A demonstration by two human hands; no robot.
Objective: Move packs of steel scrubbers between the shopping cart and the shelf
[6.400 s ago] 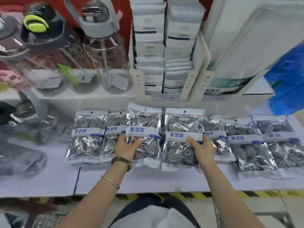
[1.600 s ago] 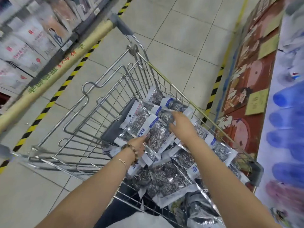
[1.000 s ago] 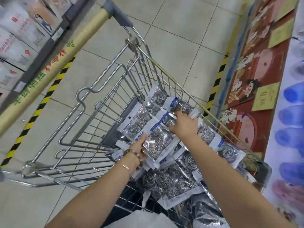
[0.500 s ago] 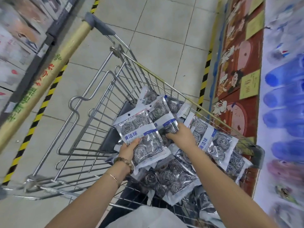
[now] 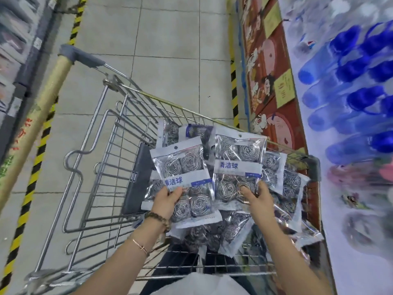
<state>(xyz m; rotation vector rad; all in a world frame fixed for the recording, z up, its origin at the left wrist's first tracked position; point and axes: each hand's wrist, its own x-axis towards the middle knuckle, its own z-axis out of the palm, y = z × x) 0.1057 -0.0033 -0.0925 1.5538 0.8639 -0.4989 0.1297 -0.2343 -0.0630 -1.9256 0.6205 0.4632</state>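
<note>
Two packs are held up above the cart, one in each grip. The left pack stands a little tilted, and the left grip pinches its lower half, with the thumb on the front and the fingers hidden behind. The right pack is just beside it, upright, and the right grip pinches its lower right corner. I cannot tell for sure whether that thumb lies on the front or behind the clear film. Both packs are over the pile of other packs in the near right part of the cart. The shelf runs along the right side, near the cart, with blue bottles on it.

I judge the step to be carrying these two packs from the cart to the shelf. To do it well, lift both clear of the wire rim before turning right, because a hanging bottom edge may catch on the wire. The film is probably slippery and the steel balls give weight above the grip, so a hold nearer the middle would stop a pack from flopping over. Lay them flat on the shelf, label up, side by side, not on the bottles
</note>
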